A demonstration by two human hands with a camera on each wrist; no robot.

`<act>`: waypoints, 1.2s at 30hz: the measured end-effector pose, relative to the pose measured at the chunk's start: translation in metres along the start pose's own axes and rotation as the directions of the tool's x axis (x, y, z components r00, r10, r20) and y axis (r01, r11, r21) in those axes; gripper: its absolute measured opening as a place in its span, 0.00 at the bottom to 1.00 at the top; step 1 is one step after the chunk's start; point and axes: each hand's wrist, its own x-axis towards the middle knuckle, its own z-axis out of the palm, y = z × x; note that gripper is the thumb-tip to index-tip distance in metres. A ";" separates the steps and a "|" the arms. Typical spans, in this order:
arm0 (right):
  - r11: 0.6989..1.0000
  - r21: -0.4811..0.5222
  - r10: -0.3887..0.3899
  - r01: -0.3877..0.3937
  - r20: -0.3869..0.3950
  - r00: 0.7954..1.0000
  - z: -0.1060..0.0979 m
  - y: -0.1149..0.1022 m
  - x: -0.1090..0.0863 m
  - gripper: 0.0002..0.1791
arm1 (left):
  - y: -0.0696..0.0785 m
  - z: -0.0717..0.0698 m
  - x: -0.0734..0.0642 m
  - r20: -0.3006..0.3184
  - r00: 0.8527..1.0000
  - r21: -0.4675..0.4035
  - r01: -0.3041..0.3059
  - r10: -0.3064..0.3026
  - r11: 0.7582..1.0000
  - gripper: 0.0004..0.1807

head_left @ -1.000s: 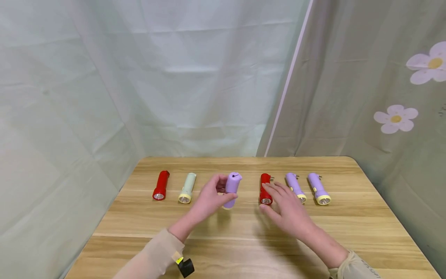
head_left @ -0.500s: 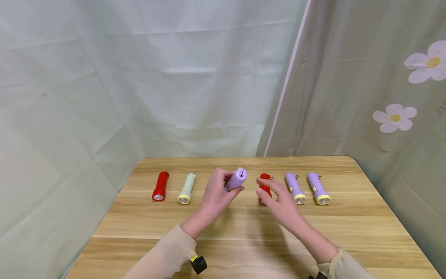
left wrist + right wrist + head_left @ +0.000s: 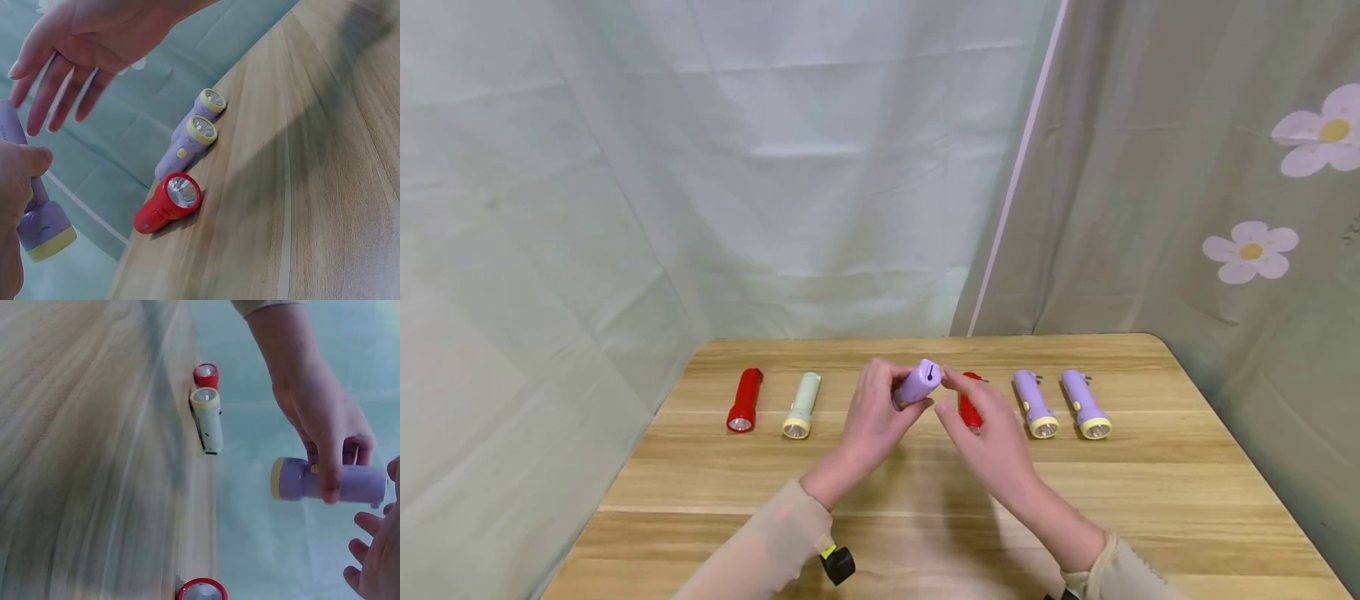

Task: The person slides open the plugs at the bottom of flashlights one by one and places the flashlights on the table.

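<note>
My left hand (image 3: 868, 421) grips a purple flashlight (image 3: 916, 385) above the middle of the table, its tail end with a small black slot facing up toward the head camera. The yellow head ring (image 3: 55, 245) of that flashlight shows in the left wrist view, pointing down. Close beside the tail end is my right hand (image 3: 996, 437), fingers loosely spread and holding nothing. In the right wrist view its fingertips (image 3: 365, 522) are right by the flashlight's end. Beneath the right hand lies a red flashlight (image 3: 167, 205), partly covered by it in the head view.
On the wooden table (image 3: 880, 517), a red flashlight (image 3: 746, 400) and a pale green one (image 3: 802, 406) lie to the left. Two purple flashlights (image 3: 1035, 405) with yellow rings lie side by side on the right. Pale curtains (image 3: 850, 167) hang behind and beside the table.
My left hand has moved slightly right and tilted the purple flashlight so its tail faces the camera more. My right hand has moved left from over the red flashlight to the held one.
</note>
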 end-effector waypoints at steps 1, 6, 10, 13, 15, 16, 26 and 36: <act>0.996 -0.069 -0.059 0.057 -0.017 0.998 0.001 0.001 -0.001 0.29 | 0.000 0.001 0.000 -0.003 1.000 0.004 -0.005 0.005 1.000 0.27; 0.936 -0.258 -0.260 0.241 -0.042 0.965 0.006 0.003 -0.005 0.31 | -0.001 0.004 0.000 -0.014 1.000 0.016 -0.018 0.018 1.000 0.27; 0.911 -0.282 -0.328 0.301 -0.054 0.943 0.009 0.003 -0.005 0.29 | 0.000 0.006 0.000 -0.020 1.000 0.018 -0.013 0.013 1.000 0.28; 0.900 -0.291 -0.359 0.325 -0.071 0.931 0.010 0.003 -0.004 0.28 | 0.001 0.007 0.000 -0.026 1.000 0.023 -0.008 0.008 1.000 0.29; 0.897 -0.296 -0.366 0.327 -0.083 0.927 0.010 0.004 -0.004 0.27 | 0.002 0.008 0.000 -0.036 0.999 0.025 -0.010 0.011 1.000 0.29; 0.897 -0.294 -0.372 0.331 -0.096 0.923 0.011 0.005 -0.003 0.27 | 0.002 0.008 0.000 -0.041 0.999 0.027 -0.013 0.015 1.000 0.29; 0.886 -0.238 -0.460 0.399 -0.336 0.822 0.018 0.012 0.010 0.23 | 0.010 0.017 0.000 -0.088 0.996 0.030 -0.024 0.026 0.999 0.28; 0.909 -0.128 -0.411 0.397 -0.430 0.804 0.022 0.011 0.015 0.20 | 0.013 0.024 -0.002 -0.106 0.994 0.030 -0.025 0.028 0.999 0.30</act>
